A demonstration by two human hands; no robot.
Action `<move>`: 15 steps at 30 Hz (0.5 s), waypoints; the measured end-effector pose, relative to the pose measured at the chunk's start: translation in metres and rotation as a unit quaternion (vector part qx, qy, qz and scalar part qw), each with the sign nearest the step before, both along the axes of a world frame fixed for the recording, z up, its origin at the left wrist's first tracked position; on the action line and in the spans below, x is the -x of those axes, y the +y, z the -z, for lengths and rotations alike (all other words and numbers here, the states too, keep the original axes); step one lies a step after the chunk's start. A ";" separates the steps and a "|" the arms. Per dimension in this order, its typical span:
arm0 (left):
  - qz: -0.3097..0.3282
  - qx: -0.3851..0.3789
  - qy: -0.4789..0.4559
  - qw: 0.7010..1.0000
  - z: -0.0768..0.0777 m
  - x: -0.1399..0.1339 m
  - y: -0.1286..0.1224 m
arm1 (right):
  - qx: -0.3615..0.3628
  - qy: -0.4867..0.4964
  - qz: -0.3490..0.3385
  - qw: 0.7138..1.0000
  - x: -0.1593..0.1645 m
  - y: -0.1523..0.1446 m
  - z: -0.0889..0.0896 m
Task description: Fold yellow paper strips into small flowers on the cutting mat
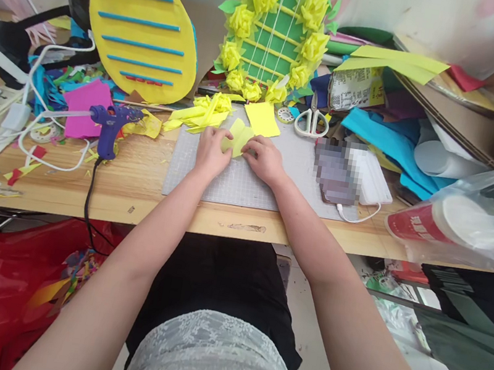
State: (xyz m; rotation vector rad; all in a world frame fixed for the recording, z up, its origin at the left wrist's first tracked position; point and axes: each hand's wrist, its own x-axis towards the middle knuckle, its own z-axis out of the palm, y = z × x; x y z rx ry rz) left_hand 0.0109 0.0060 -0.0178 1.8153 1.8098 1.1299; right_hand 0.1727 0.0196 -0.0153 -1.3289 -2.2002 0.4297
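A small yellow paper square [238,136] with a crease down it is held between my two hands, low over the grey cutting mat [246,192]. My left hand [213,151] pinches its left edge. On the other side, the thumb and fingers of my right hand [262,157] grip its right edge. Just behind the hands lies a stack of yellow paper squares [264,118]. To its left is a heap of yellow paper strips [204,112]. White-handled scissors [312,122] rest at the mat's back edge, right of my right hand.
A blue glue gun [110,126] with its cord stands on the left. Behind are a yellow pear-shaped board [141,37] and a green board [269,45] ringed with yellow paper flowers. A phone [335,174], a white power bank [370,176] and a bagged red cup [414,221] are on the right.
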 end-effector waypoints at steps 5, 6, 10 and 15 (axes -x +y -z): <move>-0.010 0.017 0.062 0.998 -0.005 0.003 -0.007 | 0.017 0.001 -0.015 1.000 0.000 0.000 -0.002; -0.008 0.022 0.067 0.998 -0.006 0.004 -0.008 | 0.016 0.005 -0.021 1.000 0.001 0.001 -0.001; -0.001 0.031 0.084 0.996 -0.009 0.005 -0.010 | 0.018 0.026 -0.049 0.998 0.001 0.005 0.001; 0.000 0.024 0.094 0.995 -0.009 0.004 -0.011 | 0.052 0.047 -0.056 0.996 0.001 0.010 0.001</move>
